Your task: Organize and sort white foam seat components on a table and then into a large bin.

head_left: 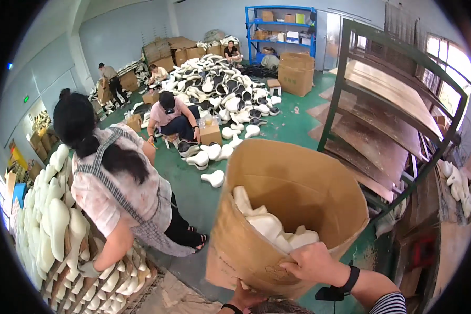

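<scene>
A large open cardboard box [220, 230] stands tilted right in front of me. Inside it lie several white bicycle saddle pads [269, 226]. The near rim is gripped by my right hand [314, 261], its fingers closed over the edge and its thumb on the outer wall. Lower down, my left hand [246, 297] holds the box by its near lower side; part of its fingers is hidden. A dark band circles each of my wrists.
Left of me a person in an apron [115, 172] touches a rack of white saddle pads [55, 225]. Ahead, people sit around a big saddle heap [220, 83]. A green-framed shelf rack [329, 115] stands close on the right. One loose saddle [213, 178] lies on the floor.
</scene>
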Demonstrator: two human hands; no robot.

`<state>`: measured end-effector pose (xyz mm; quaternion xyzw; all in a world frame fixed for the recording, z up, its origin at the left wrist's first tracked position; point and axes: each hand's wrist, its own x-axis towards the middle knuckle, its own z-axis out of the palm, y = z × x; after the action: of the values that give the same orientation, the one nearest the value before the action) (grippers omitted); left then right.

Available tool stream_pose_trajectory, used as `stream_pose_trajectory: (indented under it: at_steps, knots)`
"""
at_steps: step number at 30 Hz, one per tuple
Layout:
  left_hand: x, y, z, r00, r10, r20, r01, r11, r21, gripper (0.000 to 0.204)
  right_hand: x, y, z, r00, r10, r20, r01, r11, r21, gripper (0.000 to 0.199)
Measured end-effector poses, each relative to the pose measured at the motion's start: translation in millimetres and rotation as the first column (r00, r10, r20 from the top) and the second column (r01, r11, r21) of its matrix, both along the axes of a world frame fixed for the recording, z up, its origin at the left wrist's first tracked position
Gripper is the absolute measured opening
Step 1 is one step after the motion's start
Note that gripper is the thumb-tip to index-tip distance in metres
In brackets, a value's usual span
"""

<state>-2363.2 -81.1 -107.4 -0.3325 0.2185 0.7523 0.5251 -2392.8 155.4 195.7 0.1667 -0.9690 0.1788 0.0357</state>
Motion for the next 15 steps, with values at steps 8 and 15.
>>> stream_pose_trajectory:
  at_steps: [8, 15]
  knots:
    - [-138, 12, 1, 0.829, 0.556, -0.063, -0.558, 0.816, -0.150, 0.107, -156, -11, 11, 0.980, 0.164, -0.112, -0.175, 0.980, -0.095, 0.036]
    - [-257, 21, -22, 0.739, 0.674, 0.000, -0.670, 0.734, 0.111, 0.111, -297, -51, 26, 0.921, 0.390, -0.013, -0.389, 0.920, 0.046, 0.031]
